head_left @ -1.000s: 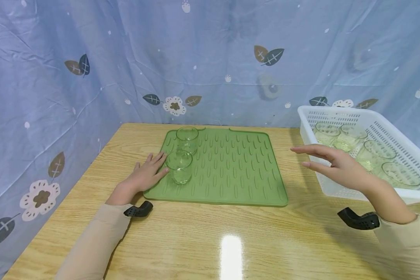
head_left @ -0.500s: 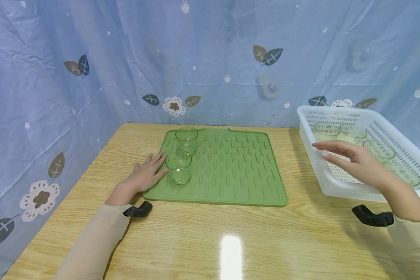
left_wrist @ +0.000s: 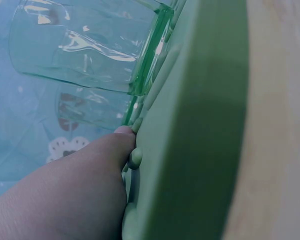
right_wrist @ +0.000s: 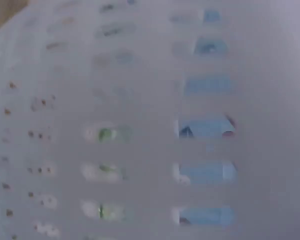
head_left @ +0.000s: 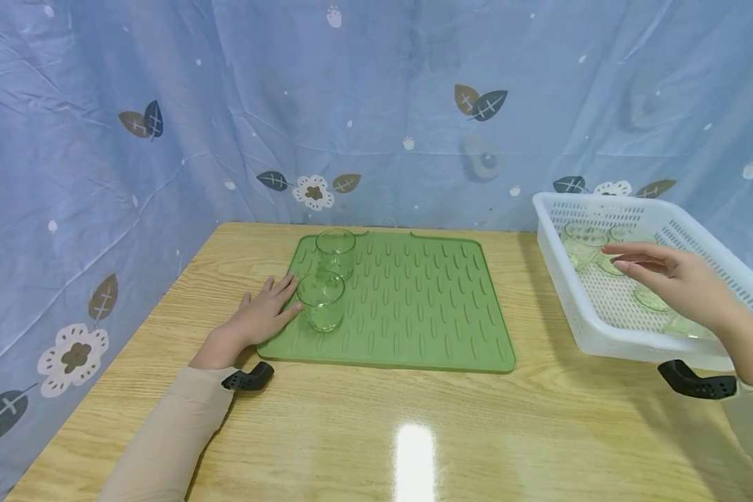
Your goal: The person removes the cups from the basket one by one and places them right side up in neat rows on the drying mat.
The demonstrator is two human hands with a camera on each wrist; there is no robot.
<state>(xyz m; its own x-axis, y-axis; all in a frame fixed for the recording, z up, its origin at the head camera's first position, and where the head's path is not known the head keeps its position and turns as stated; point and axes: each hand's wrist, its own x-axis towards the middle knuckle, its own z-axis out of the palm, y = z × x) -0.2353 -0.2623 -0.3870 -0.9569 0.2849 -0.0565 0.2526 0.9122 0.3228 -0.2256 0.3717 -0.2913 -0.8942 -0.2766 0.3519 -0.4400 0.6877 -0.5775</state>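
Note:
My left hand (head_left: 259, 319) rests with spread fingers on the left edge of a green ribbed drying mat (head_left: 427, 307). Right beside its thumb stands a clear glass (head_left: 323, 307), and a second glass (head_left: 336, 252) stands upright just behind that one. In the left wrist view the thumb (left_wrist: 85, 185) lies at the mat, next to the thick green-tinted base of a glass (left_wrist: 85, 50). My right hand (head_left: 687, 286) hovers over a white plastic basket (head_left: 586, 324) with loosely bent fingers, holding nothing. It partly hides several glasses (head_left: 582, 244) inside the basket.
A wooden table (head_left: 326, 432) carries the mat and the basket. Blue patterned cloth (head_left: 376, 104) hangs behind and on the left. Slotted basket wall (right_wrist: 150, 150) fills the right wrist view. Each wrist wears a black curved mount (head_left: 249, 377).
My right hand has moved rightward from the basket's left side to over its inside. The left hand and the two glasses on the mat have stayed where they were.

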